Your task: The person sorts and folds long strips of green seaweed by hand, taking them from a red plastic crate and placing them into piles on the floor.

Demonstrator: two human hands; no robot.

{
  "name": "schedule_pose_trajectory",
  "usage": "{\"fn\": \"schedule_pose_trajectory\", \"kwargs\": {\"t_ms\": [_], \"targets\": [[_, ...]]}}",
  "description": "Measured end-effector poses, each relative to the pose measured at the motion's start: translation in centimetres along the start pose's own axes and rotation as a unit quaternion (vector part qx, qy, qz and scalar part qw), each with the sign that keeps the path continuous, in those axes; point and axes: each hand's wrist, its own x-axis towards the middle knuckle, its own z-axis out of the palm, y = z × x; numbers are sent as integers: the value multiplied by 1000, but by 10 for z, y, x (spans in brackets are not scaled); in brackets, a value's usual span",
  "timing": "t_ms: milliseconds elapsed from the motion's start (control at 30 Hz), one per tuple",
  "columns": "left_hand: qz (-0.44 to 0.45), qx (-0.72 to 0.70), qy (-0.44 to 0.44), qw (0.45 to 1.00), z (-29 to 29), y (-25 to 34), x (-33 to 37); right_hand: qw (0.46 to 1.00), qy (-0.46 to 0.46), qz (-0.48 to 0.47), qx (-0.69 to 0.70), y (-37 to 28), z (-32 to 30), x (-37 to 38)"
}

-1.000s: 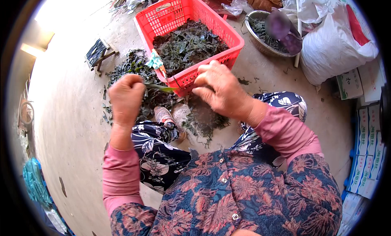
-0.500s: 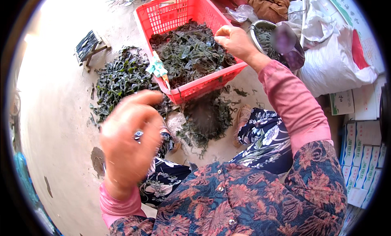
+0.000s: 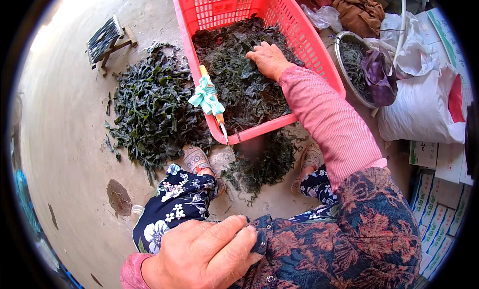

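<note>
So we're sitting low over a bare concrete floor (image 3: 65, 154), looking down at our own lap. Our right hand (image 3: 268, 59) is stretched out into the red slotted plastic basket (image 3: 309, 39), palm down on the heap of dark wet seaweed (image 3: 239, 84) that fills it. The fingers are bent down into the leaves, but whether they've actually pinched a piece we can't tell from up here.

Our left hand (image 3: 202, 254) is pulled back close to our body, right at the bottom of the view, resting against the front of our red-and-blue patterned shirt (image 3: 359, 234). Fingers are laid together, fairly flat, and there's nothing in them that we can see.

An orange-handled knife with a mint-green ribbon tied round it (image 3: 209, 97) lies along the basket's left rim, blade pointing toward us. Just left of the basket there's a big loose pile of dark green seaweed strips (image 3: 149, 109) on the floor, and a smaller dark clump (image 3: 262, 164) sits between our two sandalled feet, right below the basket's near edge.

Off to the right, a round metal bowl (image 3: 344, 44) holds more greens and a purple plastic bag (image 3: 379, 77), with a bulging white sack (image 3: 424, 114) beside it. A small low wooden stool (image 3: 107, 39) stands apart at upper left.
</note>
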Motion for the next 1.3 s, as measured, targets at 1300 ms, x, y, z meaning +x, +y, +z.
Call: {"fn": "schedule_pose_trajectory", "kwargs": {"t_ms": [1300], "targets": [[-137, -157, 215, 954, 62, -113, 208, 736, 243, -68, 628, -20, -253, -157]]}}
